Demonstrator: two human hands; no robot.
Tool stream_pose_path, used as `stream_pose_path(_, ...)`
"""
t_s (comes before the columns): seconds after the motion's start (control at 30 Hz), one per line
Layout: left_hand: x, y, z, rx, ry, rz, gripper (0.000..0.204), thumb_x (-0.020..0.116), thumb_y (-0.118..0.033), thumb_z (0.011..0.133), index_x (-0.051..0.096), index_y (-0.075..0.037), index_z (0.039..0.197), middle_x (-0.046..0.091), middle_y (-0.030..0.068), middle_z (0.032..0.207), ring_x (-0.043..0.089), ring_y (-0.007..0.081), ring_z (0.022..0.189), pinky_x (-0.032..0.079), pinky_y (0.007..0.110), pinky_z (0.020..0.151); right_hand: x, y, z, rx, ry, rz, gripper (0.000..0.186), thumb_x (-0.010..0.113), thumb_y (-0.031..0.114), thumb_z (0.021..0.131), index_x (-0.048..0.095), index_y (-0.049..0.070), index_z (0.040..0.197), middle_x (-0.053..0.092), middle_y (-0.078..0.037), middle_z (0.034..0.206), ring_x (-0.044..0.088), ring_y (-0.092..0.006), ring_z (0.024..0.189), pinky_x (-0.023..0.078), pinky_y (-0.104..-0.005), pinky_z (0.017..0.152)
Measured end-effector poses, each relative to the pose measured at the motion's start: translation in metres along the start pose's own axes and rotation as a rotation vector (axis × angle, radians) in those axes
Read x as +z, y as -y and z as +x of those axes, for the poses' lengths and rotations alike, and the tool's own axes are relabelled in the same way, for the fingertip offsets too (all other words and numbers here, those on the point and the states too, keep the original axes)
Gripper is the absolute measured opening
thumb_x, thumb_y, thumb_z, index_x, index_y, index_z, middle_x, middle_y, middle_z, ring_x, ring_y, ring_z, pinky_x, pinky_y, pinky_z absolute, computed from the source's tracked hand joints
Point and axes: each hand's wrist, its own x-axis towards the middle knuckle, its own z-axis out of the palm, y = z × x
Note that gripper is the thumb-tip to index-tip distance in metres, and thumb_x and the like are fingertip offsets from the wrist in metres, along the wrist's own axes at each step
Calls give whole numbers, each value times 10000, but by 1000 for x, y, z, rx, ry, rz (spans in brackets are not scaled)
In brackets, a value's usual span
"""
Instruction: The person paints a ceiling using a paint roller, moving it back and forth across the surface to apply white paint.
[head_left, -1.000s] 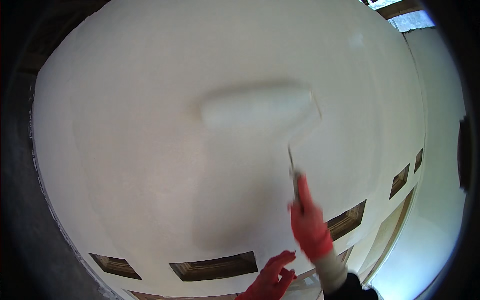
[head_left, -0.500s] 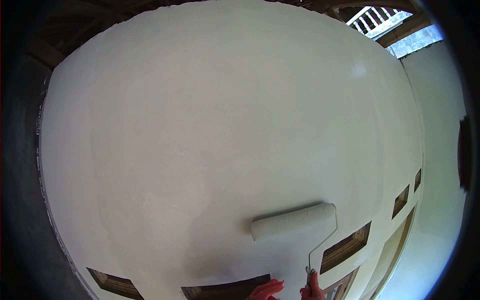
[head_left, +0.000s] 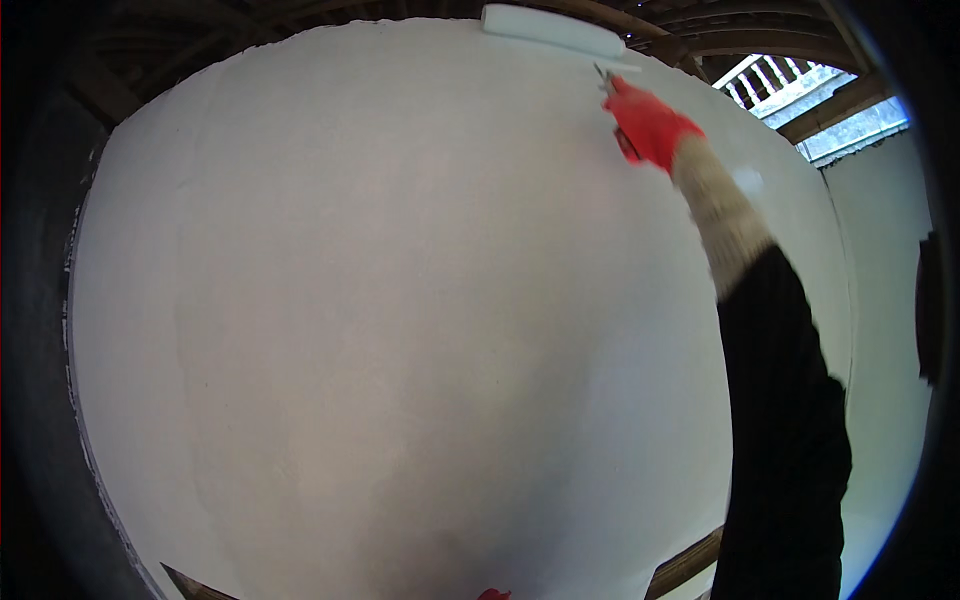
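My right hand, in a red glove, is closed round the handle of a paint roller. The arm is stretched up from the lower right. The white cylinder of the paint roller lies along the top of the pale wall, just above the hand and to its left. Of my left hand only a scrap of red glove shows at the bottom edge. Its fingers are out of sight.
Dark wooden beams run above the wall's upper edge. A white balustrade shows through a gap at upper right. A second pale wall meets this one on the right. Wood-lined recesses sit low in the wall.
My right hand has carried the paint roller from low on the wall up to its top edge. My left hand has sunk almost out of view.
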Motion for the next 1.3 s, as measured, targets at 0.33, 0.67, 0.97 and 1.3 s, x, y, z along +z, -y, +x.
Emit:
stream_pose_path(0.33, -1, 0, -30, 95, -70, 33, 367, 495, 31, 916, 439, -19, 1276, 406, 194, 1345, 550, 252, 1055, 555, 332, 760, 47, -50, -191, 164, 47, -61, 623, 484, 125, 873, 290, 120, 1464, 590, -153, 824, 582, -237, 648, 489, -362, 608)
stream_pose_path(0.67, 42, -14, -61, 47, 114, -130, 361, 512, 42, 894, 488, -30, 1246, 415, 189, 1337, 573, 253, 1007, 546, 320, 742, 51, -121, -566, 250, 150, -89, 683, 485, 1, 847, 193, -9, 1464, 500, -241, 1179, 551, -337, 956, 469, -347, 768)
stream_pose_path(0.97, 4, -9, -58, -5, 7, -65, 362, 510, 44, 895, 488, -27, 1249, 436, 187, 1317, 584, 237, 957, 550, 321, 721, 90, -34, -204, 71, 25, 35, 599, 427, 123, 907, 276, 172, 1485, 438, 3, 635, 442, -114, 478, 431, -286, 481)
stream_pose_path(1.3, -32, 16, -55, 65, 0, 29, 368, 498, 36, 913, 459, -31, 1272, 434, 188, 1314, 567, 244, 989, 558, 320, 716, 109, 31, -79, 40, 46, 121, 525, 449, 163, 893, 349, 139, 1408, 443, -45, 614, 456, -150, 471, 380, -363, 439)
